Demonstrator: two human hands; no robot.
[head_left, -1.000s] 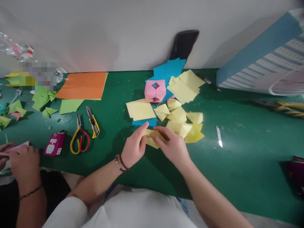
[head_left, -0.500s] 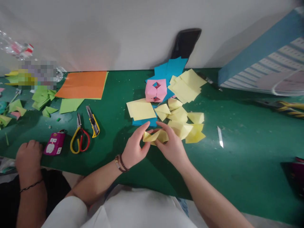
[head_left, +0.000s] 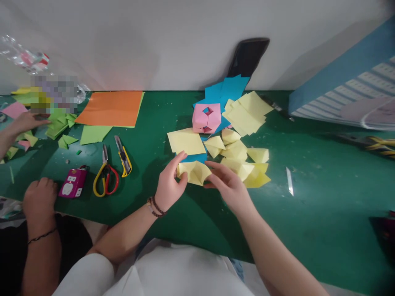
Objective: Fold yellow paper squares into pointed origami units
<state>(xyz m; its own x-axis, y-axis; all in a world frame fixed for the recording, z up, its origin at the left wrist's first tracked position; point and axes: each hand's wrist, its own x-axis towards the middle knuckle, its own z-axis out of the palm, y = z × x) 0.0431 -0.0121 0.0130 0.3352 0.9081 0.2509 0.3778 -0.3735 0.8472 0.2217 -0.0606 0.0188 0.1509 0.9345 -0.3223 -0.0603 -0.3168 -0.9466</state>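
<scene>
Yellow folded paper [head_left: 194, 172] hangs between our two hands, just above the green table [head_left: 324, 172], creased and partly opened out. Our left hand [head_left: 170, 183] pinches its left end between thumb and fingers, and our right hand [head_left: 231, 188] grips its right end; the hands stand apart, joined only by the paper. Just beyond it we see a pale yellow sheet [head_left: 186, 141] overlapping blue paper [head_left: 193, 157]. Folded yellow pieces [head_left: 234, 150] lie close by our right fingers, with a pink paper cube [head_left: 200, 119] behind them. On our left are a cutter [head_left: 125, 161], scissors [head_left: 105, 155] and a purple box [head_left: 73, 183]; on our right, a thin white strip [head_left: 289, 181]. At far left, a co-worker's hand [head_left: 40, 197] rests on the table, and another hand [head_left: 29, 122] is beside green paper pieces [head_left: 58, 125].
</scene>
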